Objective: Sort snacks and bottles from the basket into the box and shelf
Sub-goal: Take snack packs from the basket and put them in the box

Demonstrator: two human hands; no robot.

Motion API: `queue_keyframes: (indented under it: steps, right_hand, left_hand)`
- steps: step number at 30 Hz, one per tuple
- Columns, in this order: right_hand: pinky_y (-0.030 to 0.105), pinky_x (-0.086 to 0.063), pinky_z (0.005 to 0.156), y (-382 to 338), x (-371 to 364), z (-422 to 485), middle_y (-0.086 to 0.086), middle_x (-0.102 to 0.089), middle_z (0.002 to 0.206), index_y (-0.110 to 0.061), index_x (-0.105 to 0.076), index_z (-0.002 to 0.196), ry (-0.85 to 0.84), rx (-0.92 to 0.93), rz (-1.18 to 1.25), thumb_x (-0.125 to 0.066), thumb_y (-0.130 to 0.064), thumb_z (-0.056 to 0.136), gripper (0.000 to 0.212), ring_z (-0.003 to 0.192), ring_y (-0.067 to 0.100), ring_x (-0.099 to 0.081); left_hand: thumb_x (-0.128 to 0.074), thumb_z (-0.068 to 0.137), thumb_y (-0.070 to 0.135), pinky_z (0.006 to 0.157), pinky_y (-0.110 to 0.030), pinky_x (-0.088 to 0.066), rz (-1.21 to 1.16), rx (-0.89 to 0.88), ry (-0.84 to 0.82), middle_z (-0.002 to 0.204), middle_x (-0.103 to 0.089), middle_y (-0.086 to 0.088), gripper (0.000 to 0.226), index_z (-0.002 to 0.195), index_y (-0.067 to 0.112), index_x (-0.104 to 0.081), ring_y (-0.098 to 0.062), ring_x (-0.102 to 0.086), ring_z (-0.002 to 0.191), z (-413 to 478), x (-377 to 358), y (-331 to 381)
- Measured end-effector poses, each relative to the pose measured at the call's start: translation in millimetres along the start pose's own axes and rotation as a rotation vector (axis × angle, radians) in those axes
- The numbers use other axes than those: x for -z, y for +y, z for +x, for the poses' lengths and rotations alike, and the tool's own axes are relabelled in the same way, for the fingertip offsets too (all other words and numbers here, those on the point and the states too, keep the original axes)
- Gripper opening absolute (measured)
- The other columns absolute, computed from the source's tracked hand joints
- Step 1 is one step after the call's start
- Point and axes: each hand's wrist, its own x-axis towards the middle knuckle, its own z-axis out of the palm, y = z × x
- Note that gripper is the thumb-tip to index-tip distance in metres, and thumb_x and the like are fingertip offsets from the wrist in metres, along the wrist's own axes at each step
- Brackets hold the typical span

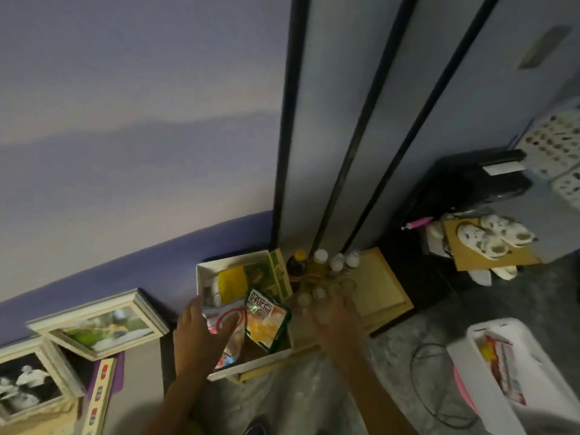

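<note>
Head view: left hand (201, 334), fingers spread, is pressing packet (222, 321) inside box (201, 271); likely light, crinkly, best pinched at an edge. Right hand (335, 321) is hovering over bottles (320, 259) right of box; grip too blurred to tell.

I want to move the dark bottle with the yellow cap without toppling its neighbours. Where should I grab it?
Probably grip the neck under the yellow cap, coming from above: the dark bottle stands upright, hemmed between the box flap and the white-capped bottles.

Dim, blurred (edges wide-angle warped)
</note>
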Motion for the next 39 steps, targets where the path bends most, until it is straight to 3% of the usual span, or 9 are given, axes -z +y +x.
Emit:
queue_keyframes:
  steps: [4,8,11,13,16,18,23,32,39]
  right_hand:
    - [0.052,-0.025,0.129,19.6,69.2,-12.2,0.004,-0.024,0.174,-0.029,-0.021,0.165,0.059,-0.092,0.03,-0.042,-0.093,0.085,0.105,0.16,0.03,-0.023]
    - [0.052,-0.021,0.131,64.3,146.2,-27.5,0.002,-0.009,0.179,-0.024,-0.012,0.171,0.251,-0.211,0.051,-0.038,-0.095,0.082,0.116,0.165,0.026,-0.009]
    - [0.053,-0.019,0.13,113.4,194.3,-45.7,0.003,-0.008,0.179,-0.024,-0.012,0.171,0.354,-0.318,0.041,-0.046,-0.089,0.089,0.11,0.165,0.028,-0.007]
    - [0.053,-0.022,0.13,146.3,228.2,-64.8,0.005,-0.011,0.179,-0.021,-0.017,0.17,0.435,-0.375,0.01,-0.037,-0.096,0.084,0.115,0.165,0.031,-0.011]
    - [0.053,-0.022,0.131,200.2,271.7,-94.7,0.009,-0.015,0.178,-0.016,-0.021,0.169,0.538,-0.442,0.021,-0.034,-0.097,0.082,0.119,0.164,0.035,-0.013]
    - [0.054,-0.023,0.131,235.5,296.8,-113.8,0.013,-0.02,0.177,-0.012,-0.023,0.168,0.598,-0.469,0.022,-0.037,-0.096,0.083,0.121,0.163,0.036,-0.016]
    - [0.05,-0.017,0.131,311.9,355.2,-160.3,0.014,-0.018,0.177,-0.01,-0.023,0.169,0.687,-0.562,0.055,-0.042,-0.092,0.083,0.121,0.163,0.036,-0.013]
    - [0.048,-0.017,0.133,421.7,400.8,-222.9,0.008,-0.011,0.179,-0.013,-0.014,0.171,0.646,-0.723,0.099,-0.051,-0.086,0.089,0.116,0.165,0.031,-0.009]
    - [0.047,-0.018,0.133,509.9,424.5,-190.3,0.004,-0.005,0.18,-0.018,-0.008,0.171,0.533,-0.771,0.101,-0.048,-0.089,0.087,0.117,0.165,0.028,-0.006]
  left_hand:
    - [-0.059,0.079,0.088,0.114,-0.059,-0.044,0.036,-0.175,-0.05,0.148,-0.059,-0.003,0.094,0.149,0.028,-0.043,-0.03,-0.057,0.133,-3.8,-5.2,73.3]
    - [-0.049,0.08,0.093,0.115,-0.057,-0.041,0.081,-0.367,-0.08,0.143,-0.059,-0.003,0.09,0.144,0.03,-0.045,-0.03,-0.055,0.132,-18.8,-27.1,168.5]
    - [-0.049,0.085,0.087,0.124,-0.055,-0.03,0.053,-0.453,-0.115,0.158,-0.049,-0.006,0.093,0.154,0.025,-0.04,-0.03,-0.044,0.146,-47.3,-53.9,233.1]
    - [-0.045,0.082,0.084,0.124,-0.053,-0.03,0.053,-0.546,-0.123,0.16,-0.046,-0.007,0.096,0.155,0.022,-0.041,-0.029,-0.041,0.149,-72.0,-73.5,273.3]
    - [-0.037,0.07,0.092,0.128,-0.053,-0.021,0.044,-0.652,-0.255,0.171,-0.028,-0.004,0.115,0.163,0.025,-0.028,-0.028,-0.028,0.156,-119.6,-98.4,338.8]
    - [-0.037,0.072,0.095,0.129,-0.053,-0.019,0.041,-0.718,-0.296,0.173,-0.021,-0.002,0.116,0.165,0.027,-0.022,-0.028,-0.022,0.159,-157.1,-116.9,378.5]
    - [-0.046,0.08,0.088,0.122,-0.054,-0.035,0.039,-0.925,-0.27,0.163,-0.043,-0.01,0.105,0.159,0.018,-0.039,-0.031,-0.039,0.151,-247.8,-171.3,450.6]
    - [-0.035,0.078,0.094,0.123,-0.05,-0.034,0.08,-1.092,-0.392,0.166,-0.042,-0.007,0.112,0.16,0.019,-0.04,-0.028,-0.037,0.155,-357.0,-262.4,517.7]
    - [-0.045,0.082,0.089,0.119,-0.054,-0.037,0.104,-1.098,-0.44,0.163,-0.045,-0.01,0.104,0.157,0.017,-0.044,-0.031,-0.041,0.151,-387.2,-359.7,564.2]
